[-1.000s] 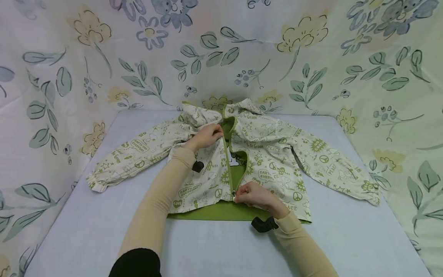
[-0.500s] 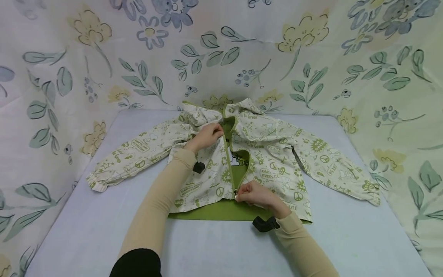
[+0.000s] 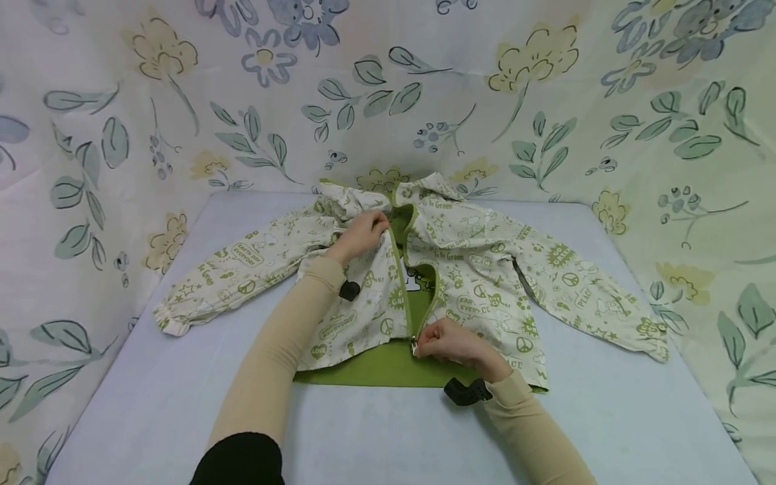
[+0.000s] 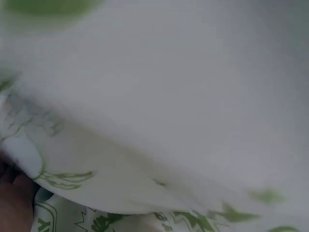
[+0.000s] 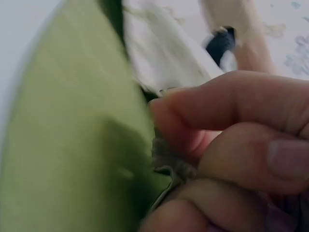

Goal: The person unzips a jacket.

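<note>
A white hooded jacket (image 3: 364, 310) with green print and a green lining lies spread out, sleeves out to both sides. My left hand (image 3: 362, 234) pinches the upper part of its left front edge, beside the green zipper tape. Down at the hem, my right hand (image 3: 445, 339) pinches the zipper's lower end, where a small metal zipper slider (image 3: 414, 342) shows at the fingertips. Between the two fronts the zipper gapes above the slider. Close-up in the right wrist view are curled fingers (image 5: 231, 106) next to the green lining (image 5: 72, 111). Blurred cloth mostly fills the left wrist view.
The jacket rests on a white-covered table (image 3: 376, 431). A floral curtain (image 3: 461, 101) rises behind the table and along both sides. The jacket's sleeves reach toward the left and right table edges.
The right hand has risen slightly with the zipper's lower end, lifting the left front's hem corner and baring more green lining. The left hand keeps its hold, almost in place.
</note>
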### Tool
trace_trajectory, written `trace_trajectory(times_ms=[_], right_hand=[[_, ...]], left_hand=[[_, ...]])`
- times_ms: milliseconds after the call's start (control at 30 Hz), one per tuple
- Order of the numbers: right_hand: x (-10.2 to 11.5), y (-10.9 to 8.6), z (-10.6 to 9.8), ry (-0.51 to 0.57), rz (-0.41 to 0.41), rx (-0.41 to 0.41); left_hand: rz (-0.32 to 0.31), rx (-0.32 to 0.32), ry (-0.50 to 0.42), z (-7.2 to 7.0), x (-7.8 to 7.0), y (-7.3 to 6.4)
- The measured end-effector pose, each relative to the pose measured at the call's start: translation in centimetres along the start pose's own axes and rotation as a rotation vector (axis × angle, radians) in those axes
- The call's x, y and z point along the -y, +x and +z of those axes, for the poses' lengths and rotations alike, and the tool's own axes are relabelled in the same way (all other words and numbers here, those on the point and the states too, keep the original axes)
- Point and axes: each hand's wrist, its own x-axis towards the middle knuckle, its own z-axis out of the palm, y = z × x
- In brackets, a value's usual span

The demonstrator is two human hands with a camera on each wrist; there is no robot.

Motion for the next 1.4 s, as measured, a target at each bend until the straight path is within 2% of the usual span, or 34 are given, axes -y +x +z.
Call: trace_trajectory(times_ms=[133, 267, 533, 733, 1033, 1233, 1333, 1400], right_hand=[[0.0, -0.1, 0.3, -0.034, -0.01, 0.041], [-0.1, -0.1, 0.2, -0.07, -0.008, 0.032], [0.1, -0.1, 0.1, -0.187, 0.007, 0.044], [0.2, -0.1, 0.4, -0.29, 0.018, 0.0], [0.5, 0.0, 1.2, -0.431, -0.035, -0.055], [0.6, 0.2, 1.8, -0.467, -0.015, -0.113], [0.7, 0.0, 1.8, -0.439, 0.002, -0.131], [0.8, -0.1, 1.5, -0.375, 0.001, -0.127]], left_hand=[[-0.022, -0.048, -0.04, -1.2, 0.1, -0.1], [-0.021, -0.001, -0.074, -1.8, -0.1, -0.2], [-0.028, 0.008, -0.061, -1.4, 0.2, -0.5], [-0.028, 0.0, -0.039, -1.1, 0.4, -0.5], [-0.011, 0.02, -0.08, -0.9, 0.4, -0.7], [0.016, 0.046, -0.091, -1.1, 0.8, -0.7], [0.021, 0.052, -0.1, -1.0, 0.8, -0.7], [0.023, 0.053, -0.106, -1.0, 0.8, -0.8]])
